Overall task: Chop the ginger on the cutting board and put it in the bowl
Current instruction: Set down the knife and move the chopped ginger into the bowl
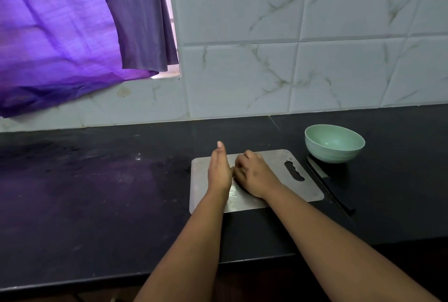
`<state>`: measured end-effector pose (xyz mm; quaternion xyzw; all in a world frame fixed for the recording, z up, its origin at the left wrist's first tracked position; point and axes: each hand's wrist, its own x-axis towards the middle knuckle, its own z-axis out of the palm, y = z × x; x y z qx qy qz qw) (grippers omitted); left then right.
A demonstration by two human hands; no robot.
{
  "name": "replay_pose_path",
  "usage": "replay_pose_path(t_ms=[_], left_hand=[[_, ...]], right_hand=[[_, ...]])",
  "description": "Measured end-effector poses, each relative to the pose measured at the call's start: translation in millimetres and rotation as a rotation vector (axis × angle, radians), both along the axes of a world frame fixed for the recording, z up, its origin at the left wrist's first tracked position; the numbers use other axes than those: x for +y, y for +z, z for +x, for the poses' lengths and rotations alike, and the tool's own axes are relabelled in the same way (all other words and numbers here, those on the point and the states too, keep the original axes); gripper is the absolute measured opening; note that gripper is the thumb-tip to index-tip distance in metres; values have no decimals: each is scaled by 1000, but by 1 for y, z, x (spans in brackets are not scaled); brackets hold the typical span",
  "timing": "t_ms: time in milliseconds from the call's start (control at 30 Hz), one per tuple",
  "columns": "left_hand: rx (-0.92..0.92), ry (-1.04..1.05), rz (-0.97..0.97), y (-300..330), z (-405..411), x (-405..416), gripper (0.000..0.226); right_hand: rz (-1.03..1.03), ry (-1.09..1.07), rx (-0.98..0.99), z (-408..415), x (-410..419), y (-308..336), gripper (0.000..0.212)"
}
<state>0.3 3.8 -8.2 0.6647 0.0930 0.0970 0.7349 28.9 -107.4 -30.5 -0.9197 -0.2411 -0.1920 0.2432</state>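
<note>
A steel cutting board point(309, 189) lies on the black counter point(97, 192). My left hand point(219, 170) stands on edge on the board, fingers straight and pointing away from me. My right hand point(254, 175) is beside it with its fingers curled toward the left palm, closing on the chopped ginger point(233, 168), which is almost wholly hidden between the hands. A few small bits point(234, 191) lie on the board below the hands. The pale green bowl point(334, 144) stands empty behind the board's right corner. The knife point(317, 170) lies on the counter right of the board.
A tiled wall point(291, 59) closes the back of the counter. A purple curtain point(60, 34) hangs at the upper left. The counter's front edge point(169, 275) runs below my forearms.
</note>
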Motion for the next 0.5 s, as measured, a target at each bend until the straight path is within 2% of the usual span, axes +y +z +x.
replay_pose_path(t_ms=[200, 300, 433, 500], left_hand=[[-10, 3, -2, 1, -2, -1, 59], [-16, 8, 9, 3, -4, -2, 46], [-37, 19, 35, 3, -4, -3, 54], [-47, 19, 37, 3, -4, -4, 51]], right_hand=[[6, -26, -113, -2, 7, 2, 20], [54, -41, -159, 1, 8, 3, 23], [248, -119, -224, 4, 6, 10, 31], [430, -213, -104, 4, 4, 20, 35]])
